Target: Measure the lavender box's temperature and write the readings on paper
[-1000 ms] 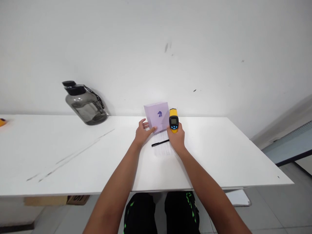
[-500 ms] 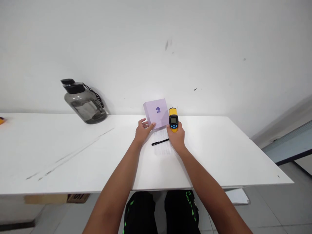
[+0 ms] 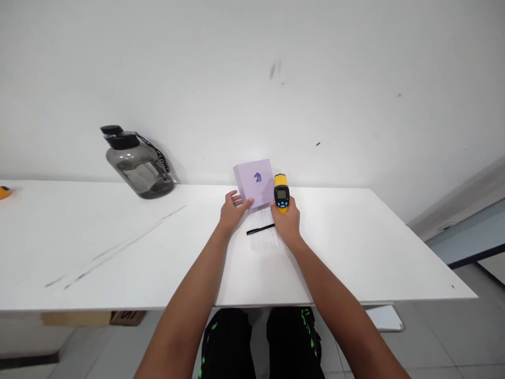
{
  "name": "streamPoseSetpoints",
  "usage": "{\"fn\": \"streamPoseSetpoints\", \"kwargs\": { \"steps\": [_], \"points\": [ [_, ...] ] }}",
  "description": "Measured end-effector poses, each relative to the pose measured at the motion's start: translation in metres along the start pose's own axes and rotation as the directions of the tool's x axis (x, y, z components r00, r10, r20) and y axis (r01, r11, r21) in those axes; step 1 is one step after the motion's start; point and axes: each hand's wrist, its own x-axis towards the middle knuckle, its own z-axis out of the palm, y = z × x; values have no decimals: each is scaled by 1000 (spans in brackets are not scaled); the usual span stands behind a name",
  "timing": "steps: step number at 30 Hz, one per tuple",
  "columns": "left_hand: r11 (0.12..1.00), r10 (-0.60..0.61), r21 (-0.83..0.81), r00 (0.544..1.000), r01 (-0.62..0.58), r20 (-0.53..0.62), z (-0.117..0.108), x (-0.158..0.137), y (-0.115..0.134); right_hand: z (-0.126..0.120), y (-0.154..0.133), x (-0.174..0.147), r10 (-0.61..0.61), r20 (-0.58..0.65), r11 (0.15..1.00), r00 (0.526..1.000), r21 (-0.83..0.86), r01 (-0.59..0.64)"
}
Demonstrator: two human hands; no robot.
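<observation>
A lilac box with a dark purple horse-head mark is tilted up near the wall. My left hand grips its lower left corner, thumb on the front face and fingers at the side. In my right hand is a yellow and black infrared thermometer, its small grey screen and blue buttons facing me. The thermometer stands at the right edge of the box; whether they touch I cannot tell. Below the box lies a black pen on a printed sheet of paper, partly hidden by my right hand.
A grey see-through water bottle with a black lid stands at the back left of the white table. An orange and black object is cut off at the left edge. The wall rises behind the table.
The view has shifted very slightly. Both hands, the box and the thermometer keep the same places relative to each other.
</observation>
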Motion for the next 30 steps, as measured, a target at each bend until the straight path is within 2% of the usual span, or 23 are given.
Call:
{"fn": "streamPoseSetpoints", "kwargs": {
  "steps": [6, 30],
  "points": [
    [998, -57, -24, 998, 57, 16, 0, -2, 7, 0, -1, -1, 4, 9, 1000, 1000, 10, -4],
    [997, -73, -29, 997, 73, 12, 1, -6, 14, 0, -2, -1, 22, 19, 999, 1000, -32, -21]
  ]
}}
